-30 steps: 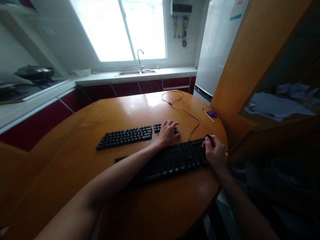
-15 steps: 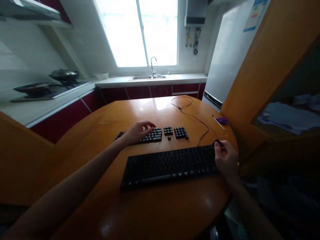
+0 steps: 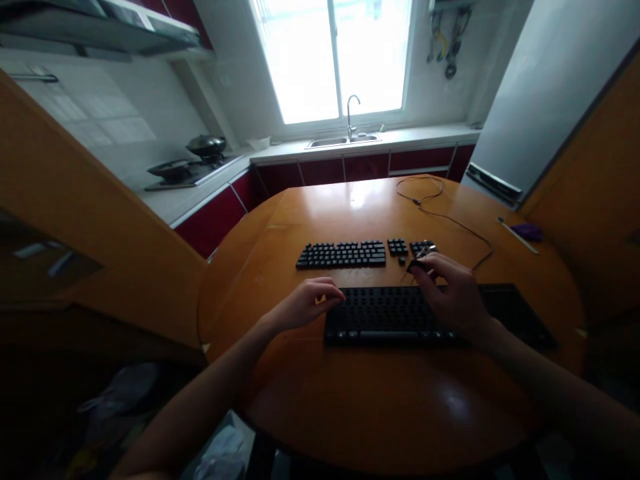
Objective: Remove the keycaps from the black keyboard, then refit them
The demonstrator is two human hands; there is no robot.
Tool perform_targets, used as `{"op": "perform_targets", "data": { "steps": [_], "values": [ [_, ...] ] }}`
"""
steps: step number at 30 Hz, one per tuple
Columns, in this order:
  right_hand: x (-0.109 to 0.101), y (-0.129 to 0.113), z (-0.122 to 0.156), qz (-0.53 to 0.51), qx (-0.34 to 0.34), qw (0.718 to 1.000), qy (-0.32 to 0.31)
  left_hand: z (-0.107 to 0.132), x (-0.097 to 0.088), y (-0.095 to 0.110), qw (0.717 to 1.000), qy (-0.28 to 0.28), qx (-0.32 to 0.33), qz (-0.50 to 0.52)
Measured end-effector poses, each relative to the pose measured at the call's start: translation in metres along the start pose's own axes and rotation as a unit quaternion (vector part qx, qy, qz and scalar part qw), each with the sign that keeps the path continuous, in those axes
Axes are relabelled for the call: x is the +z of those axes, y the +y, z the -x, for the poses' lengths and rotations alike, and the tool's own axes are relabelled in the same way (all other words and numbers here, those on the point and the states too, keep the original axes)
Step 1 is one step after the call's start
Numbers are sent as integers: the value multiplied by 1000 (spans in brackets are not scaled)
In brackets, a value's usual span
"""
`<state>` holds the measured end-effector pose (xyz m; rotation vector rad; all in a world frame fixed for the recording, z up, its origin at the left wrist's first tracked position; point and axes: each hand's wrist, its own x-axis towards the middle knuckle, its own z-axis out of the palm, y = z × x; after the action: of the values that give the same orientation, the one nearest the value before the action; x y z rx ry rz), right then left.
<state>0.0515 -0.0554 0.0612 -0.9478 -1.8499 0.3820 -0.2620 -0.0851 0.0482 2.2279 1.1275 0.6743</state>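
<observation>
A black keyboard (image 3: 390, 310) lies on the table, most of its keycaps off, with a row of them left along the near edge. Over its middle, my right hand (image 3: 453, 293) pinches a small dark keycap puller (image 3: 415, 265) with thin wire prongs. My left hand (image 3: 315, 300) is at the keyboard's far left corner, fingers curled and thumb and index tips close together. Whether anything is between them is hidden. Behind the keyboard, removed keycaps (image 3: 345, 253) stand in keyboard order, with smaller groups of keycaps (image 3: 397, 247) to their right and one loose keycap (image 3: 401, 261).
The round wooden table (image 3: 280, 393) carries a looped cable (image 3: 455, 220) at the back right. A white stick-like item (image 3: 520, 237) and a purple cloth-like thing (image 3: 527, 231) lie near the right edge. A sink (image 3: 327, 142) and stove (image 3: 195, 173) stand beyond.
My left hand has come back from the removed keycaps to the keyboard's left corner. My right hand has moved from the keyboard's right end to over its middle. The view has swung left.
</observation>
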Motion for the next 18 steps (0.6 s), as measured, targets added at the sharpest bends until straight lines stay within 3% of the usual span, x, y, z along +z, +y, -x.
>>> {"op": "perform_targets", "data": {
  "steps": [4,9,12,18],
  "values": [
    [43,-15,-7,-90,30,992,-81,29,13,8,1000,10,-8,-9],
    [89,-9,7,-148,85,977,-129,59,31,11,999,26,-30,-35],
    [100,-1,17,-173,123,967,-139,66,42,7,997,39,-45,-43],
    [102,6,22,-212,168,951,-147,66,51,0,996,74,-56,-20]
  ]
}}
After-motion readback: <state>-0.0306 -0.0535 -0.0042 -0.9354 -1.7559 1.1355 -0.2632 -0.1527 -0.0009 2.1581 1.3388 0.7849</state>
